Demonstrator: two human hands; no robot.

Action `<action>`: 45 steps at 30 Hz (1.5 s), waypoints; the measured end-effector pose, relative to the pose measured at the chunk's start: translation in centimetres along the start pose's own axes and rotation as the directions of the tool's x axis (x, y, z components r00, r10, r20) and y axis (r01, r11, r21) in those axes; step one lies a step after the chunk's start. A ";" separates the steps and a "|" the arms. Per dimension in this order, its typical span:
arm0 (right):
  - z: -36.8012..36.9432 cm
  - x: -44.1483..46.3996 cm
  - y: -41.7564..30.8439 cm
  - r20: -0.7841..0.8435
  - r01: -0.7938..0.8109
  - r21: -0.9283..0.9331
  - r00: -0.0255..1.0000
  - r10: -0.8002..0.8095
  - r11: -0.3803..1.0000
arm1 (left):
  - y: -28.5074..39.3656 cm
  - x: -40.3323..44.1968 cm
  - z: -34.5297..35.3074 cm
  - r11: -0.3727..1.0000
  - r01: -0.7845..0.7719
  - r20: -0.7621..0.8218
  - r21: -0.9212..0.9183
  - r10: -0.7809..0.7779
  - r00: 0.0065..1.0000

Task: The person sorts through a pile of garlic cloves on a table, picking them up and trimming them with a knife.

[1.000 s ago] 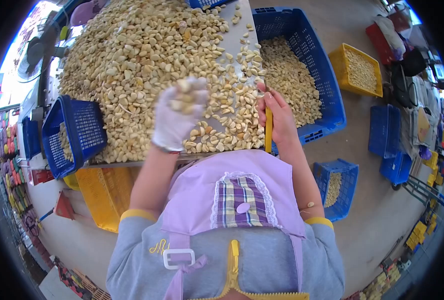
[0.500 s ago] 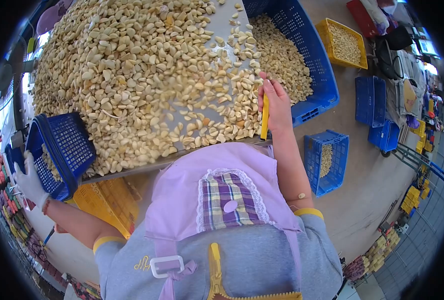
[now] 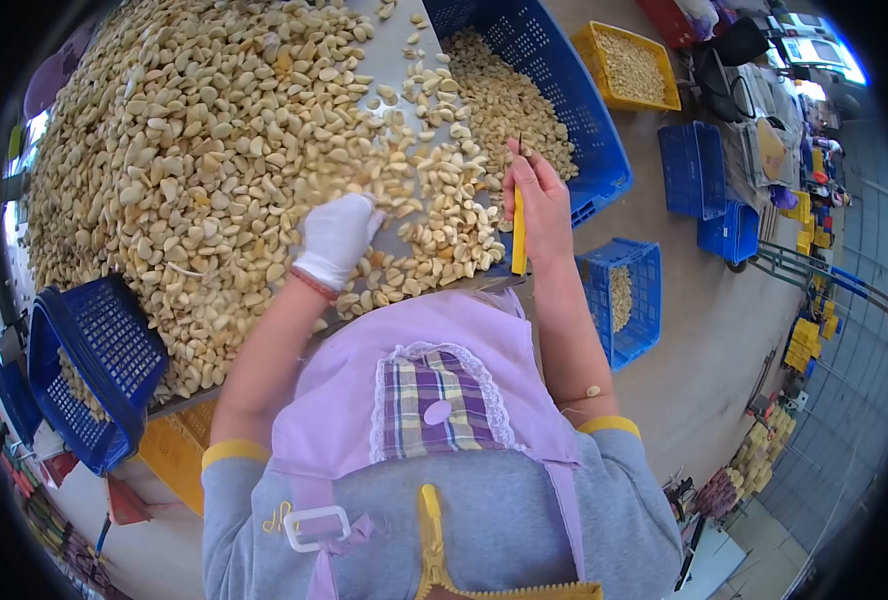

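Note:
A wide heap of pale peeled garlic cloves (image 3: 224, 150) covers the metal table (image 3: 389, 60) in front of me. My left hand (image 3: 336, 238), in a white glove, is over the near part of the heap. Its fingers are curled, and whatever lies beneath them is hidden. In my bare right hand (image 3: 544, 205) is a slim knife (image 3: 519, 245), its yellow handle pointing down toward me and a short dark blade showing above the fingers. This hand is closed, beside the table edge and near the large blue crate (image 3: 604, 165) of cloves.
A dark blue basket (image 3: 114, 350) with some cloves stands tilted at the table's left corner. On the floor to the right are a blue crate (image 3: 644, 300) and a yellow crate (image 3: 589, 60), both with cloves. More blue crates (image 3: 692, 170) stand beyond. A yellow crate (image 3: 174, 460) sits below the table.
My left hand has left the dark blue basket and moved right onto the heap. My right hand still holds the knife. The whole view has shifted slightly.

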State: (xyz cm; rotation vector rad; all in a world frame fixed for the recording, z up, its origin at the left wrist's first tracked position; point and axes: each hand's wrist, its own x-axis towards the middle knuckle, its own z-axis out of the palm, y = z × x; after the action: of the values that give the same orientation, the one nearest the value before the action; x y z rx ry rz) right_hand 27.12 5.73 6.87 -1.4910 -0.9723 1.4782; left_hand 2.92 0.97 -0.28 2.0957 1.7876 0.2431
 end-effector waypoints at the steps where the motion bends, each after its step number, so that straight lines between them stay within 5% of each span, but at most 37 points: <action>1: -0.2 -0.1 0.3 0.008 -0.002 -0.014 1.000 0.002 1.000 | 0.0 -0.1 -0.4 0.939 0.121 0.118 -0.323 -0.086 0.989; 3: -0.4 0.3 1.0 0.030 0.005 -0.040 1.000 -0.003 0.999 | -0.4 0.4 -2.0 0.499 0.395 0.386 -0.771 -0.127 0.914; 4: -0.3 0.5 1.1 0.041 0.000 -0.032 0.999 0.001 1.000 | 0.0 0.9 -4.3 0.261 0.500 0.493 -0.826 -0.095 0.865; 7: 0.6 1.4 1.7 0.071 -0.016 -0.004 0.997 0.016 1.000 | -1.6 2.2 -0.9 0.407 0.145 0.120 -0.902 -0.086 0.989; 8: 1.0 1.6 1.5 0.076 -0.019 0.011 0.997 0.018 1.000 | 0.2 3.3 -1.4 0.569 0.048 0.005 -0.821 -0.077 0.997; 11: 1.1 2.2 0.9 0.080 -0.004 0.025 0.997 0.002 1.000 | 2.9 6.5 -1.3 0.971 -0.119 0.067 -0.206 0.136 0.989; 15: -0.2 2.5 -0.2 0.026 0.015 0.034 1.000 -0.016 0.999 | 1.8 8.9 -0.6 0.943 -0.008 0.230 -0.333 0.089 0.969; 16: -0.8 2.5 -0.1 0.007 0.009 0.041 1.000 -0.009 0.999 | 1.1 8.3 0.3 0.523 0.130 0.181 -0.842 0.046 0.982; 17: -1.3 2.5 0.2 0.002 0.012 0.021 1.000 -0.012 1.000 | -0.6 8.2 -1.0 0.298 0.369 0.377 -0.880 -0.032 0.926; 19: -2.0 2.7 1.1 -0.001 0.022 -0.014 1.000 -0.022 1.000 | -2.1 7.1 -2.5 -0.246 0.099 0.113 -0.964 -0.045 0.993; 20: -2.6 2.8 1.6 0.069 -0.014 -0.103 0.997 0.021 0.995 | -2.7 6.7 -2.9 -0.298 -0.024 0.017 -0.954 -0.131 0.991; 21: -2.4 2.9 2.6 0.158 0.199 -0.236 0.974 -0.165 0.951 | -3.4 6.3 -3.2 -0.335 -0.153 -0.079 -0.930 -0.223 0.972; 23: -1.3 2.7 4.6 0.389 0.602 -0.404 0.794 -0.466 0.689 | -7.8 5.1 -2.7 -0.401 -0.121 -0.060 -0.908 -0.161 0.985; 24: -0.4 1.7 4.0 0.527 0.601 -0.476 0.779 -0.340 0.641 | -9.2 4.6 -2.7 -0.433 -0.106 -0.054 -0.895 -0.130 0.990; 27: 2.1 -0.8 4.6 0.781 0.676 -0.550 0.625 0.016 0.490 | -7.0 4.0 -4.9 -0.109 -0.049 -0.001 -0.993 -0.399 0.917; 28: 2.6 -1.0 4.7 0.824 0.711 -0.546 0.552 0.128 0.444 | -6.4 4.1 -5.1 -0.077 -0.052 -0.021 -0.996 -0.361 0.932; 31: 2.5 -0.5 3.8 0.728 0.684 -0.686 0.636 0.257 0.249 | -4.7 4.1 -4.2 0.323 0.145 -0.013 -0.935 -0.440 0.898; 32: 1.8 0.0 4.5 0.765 0.730 -0.638 0.637 0.095 0.246 | -3.3 4.5 -3.9 0.440 0.186 -0.051 -0.879 -0.474 0.879; 35: -0.2 0.6 4.6 0.652 0.639 -0.756 0.753 0.086 0.140 | -0.6 4.9 -2.0 0.713 0.084 -0.170 -0.696 -0.277 0.946; 37: -2.3 2.0 4.9 0.574 0.569 -0.815 0.819 0.019 0.108 | 1.5 5.6 -2.2 0.978 0.060 -0.033 -0.198 -0.068 0.997; 39: -4.4 3.3 4.7 0.447 0.453 -0.887 0.891 -0.080 0.088 | 2.3 5.9 1.1 0.994 -0.053 -0.042 -0.097 0.049 0.998; 42: -6.9 4.6 3.9 0.259 0.318 -0.925 0.929 -0.265 0.210 | 4.4 5.1 1.3 0.992 -0.066 0.199 -0.108 0.087 0.976; 45: -7.4 5.0 2.9 0.133 0.258 -0.878 0.941 -0.312 0.404 | 3.8 4.4 0.0 0.993 -0.118 0.011 0.004 0.118 0.993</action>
State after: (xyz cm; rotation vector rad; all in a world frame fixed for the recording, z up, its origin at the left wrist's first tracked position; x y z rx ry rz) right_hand 34.55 9.05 2.18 -1.8843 -2.0671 0.5969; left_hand 7.16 4.84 0.71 2.2047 1.6613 0.2593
